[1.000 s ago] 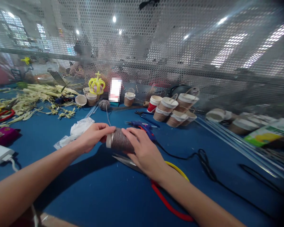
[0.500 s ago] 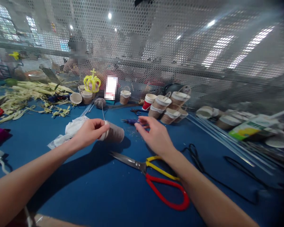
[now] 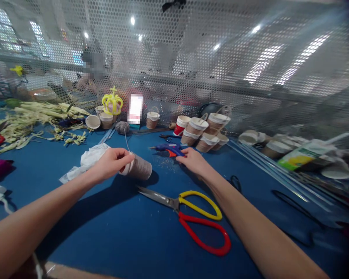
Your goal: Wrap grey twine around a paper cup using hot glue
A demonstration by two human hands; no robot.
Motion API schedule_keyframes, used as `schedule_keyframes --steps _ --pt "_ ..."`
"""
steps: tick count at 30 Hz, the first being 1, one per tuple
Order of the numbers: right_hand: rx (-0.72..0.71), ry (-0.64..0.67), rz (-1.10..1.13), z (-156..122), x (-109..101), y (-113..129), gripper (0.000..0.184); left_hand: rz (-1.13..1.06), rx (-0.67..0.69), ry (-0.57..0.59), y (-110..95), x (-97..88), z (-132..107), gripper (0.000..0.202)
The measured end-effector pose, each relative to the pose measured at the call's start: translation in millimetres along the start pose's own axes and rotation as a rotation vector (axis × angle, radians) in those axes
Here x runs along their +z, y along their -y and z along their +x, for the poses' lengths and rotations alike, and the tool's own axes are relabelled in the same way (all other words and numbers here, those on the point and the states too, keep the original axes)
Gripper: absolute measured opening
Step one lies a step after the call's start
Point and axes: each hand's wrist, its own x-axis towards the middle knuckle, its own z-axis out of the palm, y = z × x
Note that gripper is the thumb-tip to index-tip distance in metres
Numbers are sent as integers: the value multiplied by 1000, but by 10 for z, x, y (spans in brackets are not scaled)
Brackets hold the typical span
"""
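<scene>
My left hand (image 3: 116, 161) is closed on the rim of a twine-wrapped paper cup (image 3: 142, 168), which lies tilted on its side above the blue table. From the cup a grey strand runs back to a ball of yarn (image 3: 122, 127). My right hand (image 3: 193, 159) has its fingers closed around the handle of a blue glue gun (image 3: 167, 147) with an orange trigger. The gun's nozzle points left, toward the cup. Nearer to me lie large scissors (image 3: 174, 203) with one yellow and one red handle, blades slightly parted. White lace cloth (image 3: 93, 154) sits behind my left hand.
Wrapped cups (image 3: 198, 128) are stacked at the back right, beside a red cup (image 3: 181, 124). Clear glue sticks (image 3: 273, 174) and a black cord (image 3: 296, 209) lie to the right. Pale husks (image 3: 40, 112) cover the back left. A perforated metal screen (image 3: 163, 58) closes the back.
My right hand has come down from above the glue gun and closed on its handle. My left hand still holds the cup in nearly the same place.
</scene>
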Motion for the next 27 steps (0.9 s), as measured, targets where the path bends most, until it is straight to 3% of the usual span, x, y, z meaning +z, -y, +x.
schedule_keyframes --steps 3,7,12,17,22,27 --pt "-31 -18 162 -238 -150 78 22 -16 -24 -2 -9 -6 5 29" --pt "3 190 533 -612 -284 233 19 -37 -25 -3 8 0 13 29" --pt "-219 364 496 -916 -227 401 23 -130 -65 -22 59 -8 41 27" --pt "-272 247 307 -982 -88 413 23 -287 -177 -31 58 -27 59 27" --pt "-508 39 114 -981 -37 382 16 -309 -235 -55 39 -24 60 28" --pt "-644 18 62 -1001 -58 436 12 -314 -212 -35 64 -13 58 29"
